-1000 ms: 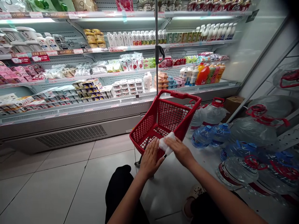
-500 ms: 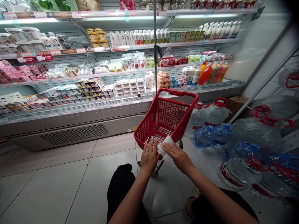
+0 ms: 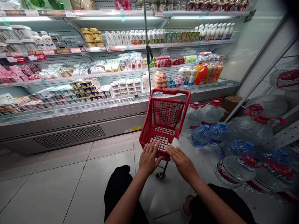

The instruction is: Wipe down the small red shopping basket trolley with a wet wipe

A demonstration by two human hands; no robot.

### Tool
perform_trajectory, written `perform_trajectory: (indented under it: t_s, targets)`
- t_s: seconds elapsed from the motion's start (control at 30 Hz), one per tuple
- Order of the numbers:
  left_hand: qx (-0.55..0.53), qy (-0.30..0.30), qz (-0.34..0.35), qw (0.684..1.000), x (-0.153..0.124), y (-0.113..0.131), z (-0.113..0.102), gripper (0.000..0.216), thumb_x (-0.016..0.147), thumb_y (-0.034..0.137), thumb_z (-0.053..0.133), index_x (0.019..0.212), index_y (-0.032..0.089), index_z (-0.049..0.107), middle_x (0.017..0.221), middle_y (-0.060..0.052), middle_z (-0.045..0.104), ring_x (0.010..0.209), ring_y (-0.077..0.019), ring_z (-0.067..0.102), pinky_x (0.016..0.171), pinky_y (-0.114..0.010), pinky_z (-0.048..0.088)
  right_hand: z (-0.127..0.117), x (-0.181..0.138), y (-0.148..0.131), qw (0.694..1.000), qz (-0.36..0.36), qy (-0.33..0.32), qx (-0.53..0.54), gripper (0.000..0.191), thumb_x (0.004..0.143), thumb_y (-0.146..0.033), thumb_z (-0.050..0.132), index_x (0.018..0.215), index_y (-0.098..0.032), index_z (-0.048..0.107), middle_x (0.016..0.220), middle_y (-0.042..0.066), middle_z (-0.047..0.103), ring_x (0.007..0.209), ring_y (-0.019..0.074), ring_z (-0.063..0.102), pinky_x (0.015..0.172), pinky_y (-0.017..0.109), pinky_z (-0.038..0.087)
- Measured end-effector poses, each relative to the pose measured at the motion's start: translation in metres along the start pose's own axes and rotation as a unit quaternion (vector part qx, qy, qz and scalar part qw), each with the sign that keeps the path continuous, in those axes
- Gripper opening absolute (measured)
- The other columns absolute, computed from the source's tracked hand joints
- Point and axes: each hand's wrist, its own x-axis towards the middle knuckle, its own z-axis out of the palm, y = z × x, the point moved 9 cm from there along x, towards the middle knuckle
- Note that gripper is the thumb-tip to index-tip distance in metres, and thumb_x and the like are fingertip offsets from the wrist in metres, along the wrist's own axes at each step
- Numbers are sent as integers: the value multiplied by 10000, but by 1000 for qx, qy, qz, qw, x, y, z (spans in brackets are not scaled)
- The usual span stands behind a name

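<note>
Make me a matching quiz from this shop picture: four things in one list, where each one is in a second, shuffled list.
1 left hand
2 right hand
3 water jugs
4 orange bottle

A on the cooler shelf
B pressing the white cloth
C on the floor beside the red cart
D on the red cart's near rim

Pairs: 1-D, 2-B, 3-C, 4-A

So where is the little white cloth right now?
In the head view, the small white cloth sits just right of centre, under the right hand, against the near right corner of the red plastic shopping cart.
</note>
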Motion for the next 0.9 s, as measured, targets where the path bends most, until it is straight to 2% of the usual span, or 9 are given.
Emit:
perform_trajectory:
  t_s: [0.13, 0.3, 0.37, 0.43, 0.5, 0.6, 0.7, 0.8, 0.9]
  targets:
    - [-8, -12, 11, 1000, -5, 7, -2, 791, 1040, 448, 548, 1683, 259, 127, 1709, -70, 287, 1476, -255, 447, 1245, -448, 330, -13, -5, 33, 999, 47, -7, 2, 724, 999, -20, 258, 1662, -307, 211, 1630, 13, 442, 1526, 198, 375, 1254, 480, 368]
    - [-6, -4, -6, 1000, -15, 19, -3, 822, 1046, 448, 542, 1689, 233, 77, 1715, -80, 258, 1496, -265, 420, 1253, -448, 318, -24, 2, 70, 990, 114, 6, 81, 630, 1043, -122, 235, 1637, -318, 307, 1627, 4, 450, 1534, 215, 363, 1262, 515, 337]
    - [-5, 0, 1, 1000, -17, 26, -2, 816, 1054, 458, 518, 1690, 240, 56, 1715, -68, 259, 1507, -264, 407, 1251, -448, 323, -32, 0, 84, 979, 164, 22, 122, 562, 1070, -216, 250, 1608, -314, 381, 1563, 24, 536, 1472, 253, 468, 1214, 537, 401]
    - [-2, 3, 11, 1000, -17, 31, -2, 801, 1064, 461, 491, 1690, 243, 41, 1713, -57, 268, 1522, -259, 385, 1253, -445, 321, -44, -13, 97, 957, 247, 57, 139, 524, 1085, -327, 285, 1589, -289, 423, 1451, 65, 642, 1359, 301, 591, 1081, 523, 532]
    - [-1, 2, 26, 1000, -14, 31, -3, 799, 1071, 471, 471, 1690, 230, 28, 1715, -54, 266, 1545, -246, 346, 1266, -434, 301, -55, -29, 96, 943, 296, 89, 124, 522, 1083, -395, 331, 1580, -279, 442, 1416, 87, 666, 1332, 329, 611, 978, 484, 592]
    - [-7, -11, 77, 997, -4, 24, -6, 824, 1062, 520, 474, 1688, 225, 26, 1725, -50, 234, 1583, -232, 257, 1293, -423, 242, -49, -37, 56, 973, 208, 52, 87, 521, 1080, -336, 350, 1598, -330, 403, 1579, 35, 518, 1480, 293, 456, 1130, 483, 499]
    - [-7, -25, 105, 994, 9, 1, -9, 868, 1028, 579, 519, 1689, 263, 53, 1731, -35, 214, 1599, -252, 206, 1310, -452, 185, -27, -38, 20, 990, 128, 2, 58, 604, 1068, -222, 318, 1655, -344, 245, 1675, -15, 363, 1553, 227, 326, 1237, 456, 391]
    - [-16, -45, 96, 994, 18, -24, -7, 871, 1015, 574, 548, 1688, 279, 80, 1717, -37, 261, 1575, -244, 284, 1304, -445, 210, -14, -33, 15, 991, 124, 4, 44, 654, 1058, -175, 303, 1672, -335, 144, 1691, -18, 324, 1567, 215, 289, 1257, 455, 365]
    - [-27, -62, 67, 995, 19, -36, -3, 868, 993, 578, 583, 1682, 277, 150, 1693, -54, 327, 1530, -258, 380, 1276, -449, 279, -7, -20, 29, 991, 118, 6, 63, 649, 1064, -181, 289, 1671, -349, 137, 1696, -23, 313, 1572, 211, 275, 1272, 469, 341]
